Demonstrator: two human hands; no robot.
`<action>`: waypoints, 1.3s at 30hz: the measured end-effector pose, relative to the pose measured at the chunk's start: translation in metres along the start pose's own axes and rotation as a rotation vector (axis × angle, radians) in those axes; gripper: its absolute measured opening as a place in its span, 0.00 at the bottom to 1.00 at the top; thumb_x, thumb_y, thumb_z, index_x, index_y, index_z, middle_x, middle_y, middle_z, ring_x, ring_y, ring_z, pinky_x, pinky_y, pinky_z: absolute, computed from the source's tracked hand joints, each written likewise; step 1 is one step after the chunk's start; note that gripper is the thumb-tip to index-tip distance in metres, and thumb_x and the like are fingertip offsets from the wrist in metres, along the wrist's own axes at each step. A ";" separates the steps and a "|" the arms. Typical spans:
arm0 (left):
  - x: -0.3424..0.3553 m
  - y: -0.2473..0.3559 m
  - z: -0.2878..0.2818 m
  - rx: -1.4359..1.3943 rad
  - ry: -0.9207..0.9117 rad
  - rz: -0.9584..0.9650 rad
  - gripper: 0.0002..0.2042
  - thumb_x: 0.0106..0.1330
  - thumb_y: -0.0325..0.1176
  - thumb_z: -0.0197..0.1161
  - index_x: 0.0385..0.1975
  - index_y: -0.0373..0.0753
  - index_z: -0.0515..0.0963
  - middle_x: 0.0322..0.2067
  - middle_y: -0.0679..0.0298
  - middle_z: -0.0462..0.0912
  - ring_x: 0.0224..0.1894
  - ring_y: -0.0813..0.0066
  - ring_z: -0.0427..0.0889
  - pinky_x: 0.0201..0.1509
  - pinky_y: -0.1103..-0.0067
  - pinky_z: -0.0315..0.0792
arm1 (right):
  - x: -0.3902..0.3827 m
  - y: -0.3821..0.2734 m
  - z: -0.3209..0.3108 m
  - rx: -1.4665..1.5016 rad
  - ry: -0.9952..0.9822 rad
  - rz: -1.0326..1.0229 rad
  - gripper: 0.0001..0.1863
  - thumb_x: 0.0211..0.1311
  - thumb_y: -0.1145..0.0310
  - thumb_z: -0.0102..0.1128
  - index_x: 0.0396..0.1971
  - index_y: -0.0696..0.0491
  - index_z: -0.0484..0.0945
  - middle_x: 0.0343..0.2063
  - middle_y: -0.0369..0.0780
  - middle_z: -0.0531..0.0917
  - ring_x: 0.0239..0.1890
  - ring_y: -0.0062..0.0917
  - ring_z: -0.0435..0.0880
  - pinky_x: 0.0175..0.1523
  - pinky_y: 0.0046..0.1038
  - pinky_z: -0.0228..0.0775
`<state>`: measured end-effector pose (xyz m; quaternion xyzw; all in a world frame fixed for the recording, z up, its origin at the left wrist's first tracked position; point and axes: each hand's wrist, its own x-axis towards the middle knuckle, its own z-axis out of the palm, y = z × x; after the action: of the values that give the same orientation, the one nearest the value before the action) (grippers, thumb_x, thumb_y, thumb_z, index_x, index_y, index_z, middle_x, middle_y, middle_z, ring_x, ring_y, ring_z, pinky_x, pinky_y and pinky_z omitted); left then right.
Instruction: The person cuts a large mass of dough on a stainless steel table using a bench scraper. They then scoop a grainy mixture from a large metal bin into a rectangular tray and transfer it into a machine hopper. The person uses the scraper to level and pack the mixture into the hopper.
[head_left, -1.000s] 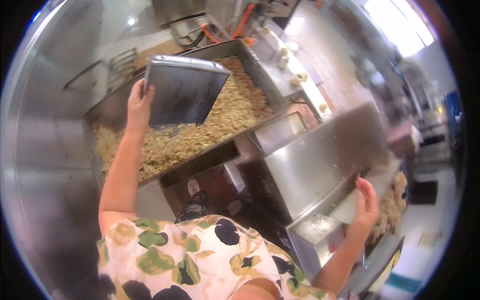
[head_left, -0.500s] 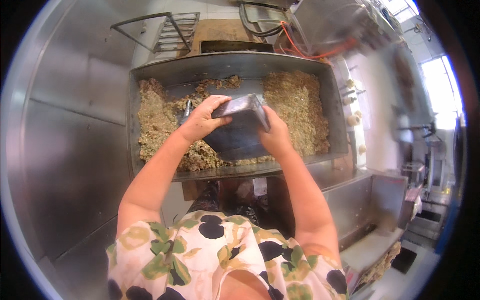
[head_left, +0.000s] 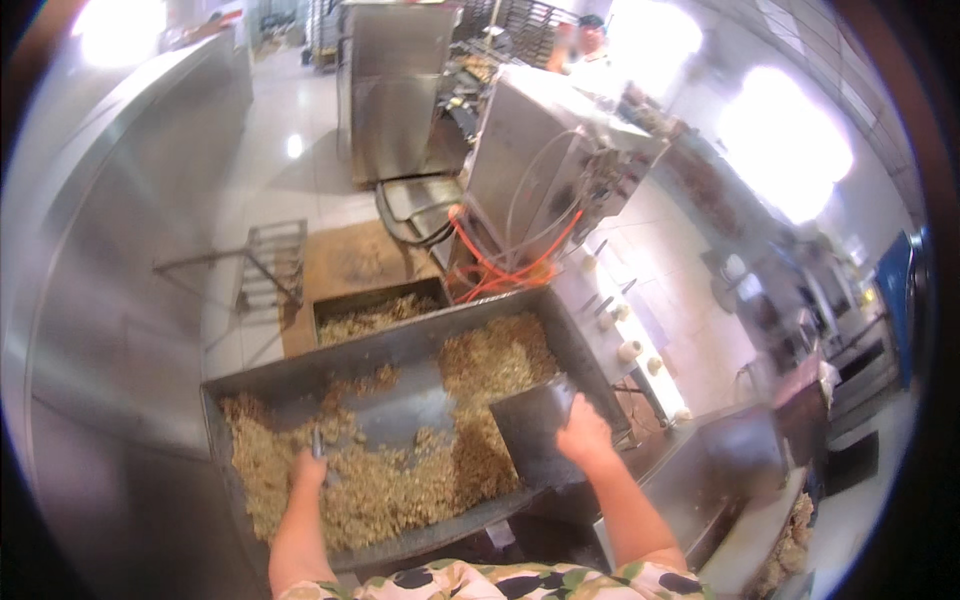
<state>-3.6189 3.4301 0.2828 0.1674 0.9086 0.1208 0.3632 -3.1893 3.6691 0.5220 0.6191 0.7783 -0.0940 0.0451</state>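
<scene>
A long metal trough [head_left: 285, 378] holds crumbly, golden-brown, grainy mix [head_left: 380, 490], with bare metal showing in its middle. At the left of the trough, my left hand [head_left: 306, 468] is closed at a small shiny metal tool [head_left: 318, 442]; its lower part is hard to make out against the mix. My right hand [head_left: 584, 435] grips the edge of a dark flat metal pan [head_left: 530, 425], tilted over the right part of the trough. The fingers on the pan's far side are hidden.
Beyond the trough sits a smaller bin [head_left: 375, 312] of similar mix. Orange hose [head_left: 500, 285] runs beside a steel machine [head_left: 535, 165]. A white rail with knobs [head_left: 628, 350] stands at the right, a steel wall [head_left: 110, 350] at the left. Another person [head_left: 592, 55] stands far back.
My hands have parted: the left let go of the pan and went to the metal tool; the right carried the pan rightward. The view has tilted up, showing more of the room.
</scene>
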 end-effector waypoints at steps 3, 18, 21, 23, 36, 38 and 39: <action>0.005 0.036 -0.004 -0.037 0.051 -0.121 0.17 0.63 0.36 0.61 0.49 0.36 0.74 0.42 0.52 0.81 0.43 0.54 0.82 0.45 0.59 0.75 | 0.019 -0.009 0.018 0.092 0.002 0.002 0.35 0.51 0.63 0.60 0.57 0.61 0.59 0.44 0.52 0.75 0.47 0.47 0.78 0.50 0.45 0.72; -0.077 0.130 0.008 -0.086 0.271 0.252 0.14 0.50 0.31 0.64 0.35 0.33 0.74 0.36 0.48 0.80 0.41 0.47 0.79 0.45 0.61 0.71 | 0.014 0.001 0.027 0.282 0.050 -0.059 0.29 0.52 0.61 0.62 0.51 0.56 0.63 0.45 0.50 0.75 0.50 0.46 0.74 0.52 0.45 0.69; -0.096 0.126 -0.001 -0.044 0.402 0.451 0.11 0.51 0.29 0.62 0.33 0.35 0.72 0.34 0.51 0.77 0.41 0.48 0.76 0.45 0.60 0.70 | 0.010 0.001 0.023 0.293 0.063 -0.058 0.27 0.51 0.60 0.63 0.48 0.55 0.64 0.44 0.50 0.76 0.50 0.46 0.75 0.52 0.45 0.69; -0.101 0.106 -0.004 -0.040 0.417 0.550 0.09 0.52 0.29 0.62 0.33 0.37 0.73 0.35 0.52 0.75 0.42 0.50 0.75 0.45 0.61 0.69 | 0.009 0.001 0.022 0.285 0.060 -0.071 0.29 0.51 0.60 0.63 0.50 0.55 0.63 0.45 0.49 0.75 0.50 0.46 0.74 0.52 0.45 0.70; -0.200 -0.043 -0.016 0.042 0.518 0.538 0.07 0.50 0.25 0.60 0.30 0.36 0.73 0.31 0.51 0.73 0.37 0.50 0.73 0.40 0.60 0.67 | -0.014 -0.006 0.027 0.301 0.115 -0.091 0.28 0.51 0.60 0.65 0.49 0.54 0.63 0.45 0.49 0.75 0.51 0.46 0.73 0.53 0.45 0.68; -0.211 -0.055 -0.014 0.049 0.549 0.503 0.08 0.52 0.25 0.58 0.32 0.35 0.77 0.32 0.49 0.76 0.38 0.47 0.75 0.41 0.59 0.69 | -0.021 -0.008 0.027 0.311 0.119 -0.097 0.29 0.51 0.60 0.65 0.49 0.54 0.63 0.45 0.49 0.75 0.52 0.46 0.73 0.53 0.45 0.68; -0.219 -0.059 -0.015 0.032 0.555 0.475 0.07 0.52 0.25 0.58 0.32 0.35 0.77 0.32 0.50 0.77 0.38 0.47 0.75 0.41 0.59 0.69 | -0.025 -0.010 0.026 0.314 0.119 -0.098 0.29 0.51 0.60 0.65 0.50 0.54 0.63 0.46 0.49 0.75 0.52 0.45 0.73 0.53 0.44 0.68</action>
<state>-3.4932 3.2891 0.4087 0.3402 0.9101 0.2286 0.0618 -3.1949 3.6380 0.5018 0.5842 0.7848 -0.1796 -0.1029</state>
